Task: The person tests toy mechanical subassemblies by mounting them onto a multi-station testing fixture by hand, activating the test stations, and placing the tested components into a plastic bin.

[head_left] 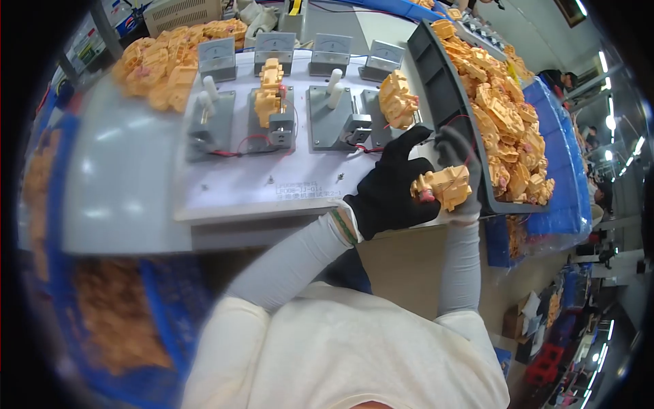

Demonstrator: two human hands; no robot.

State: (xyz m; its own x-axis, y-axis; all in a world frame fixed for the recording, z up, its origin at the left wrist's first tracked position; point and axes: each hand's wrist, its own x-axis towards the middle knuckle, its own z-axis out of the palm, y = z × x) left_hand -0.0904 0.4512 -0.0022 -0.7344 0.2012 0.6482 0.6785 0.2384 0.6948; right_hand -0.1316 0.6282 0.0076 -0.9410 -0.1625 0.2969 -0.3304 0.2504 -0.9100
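My left hand [395, 187], in a black glove, is closed round the left end of an orange plastic part [449, 187] with a small red piece on it. Its index finger reaches up to the rightmost test fixture. My right hand [458, 148], in a grey glove, is beside it, smeared by motion, and its fingers are hard to make out. A thin red wire [469, 142] runs by it. Another orange part [398, 99] sits tilted on the rightmost fixture, just beyond my fingertips. A third orange part [270, 95] is mounted on a fixture further left.
Analog meters [274, 46] stand behind the grey fixtures on a white board [266, 194]. A dark grey crate [449, 88] heaped with orange parts is at the right. More orange parts [170, 65] lie at the back left. Blue bins [163, 320] stand lower left.
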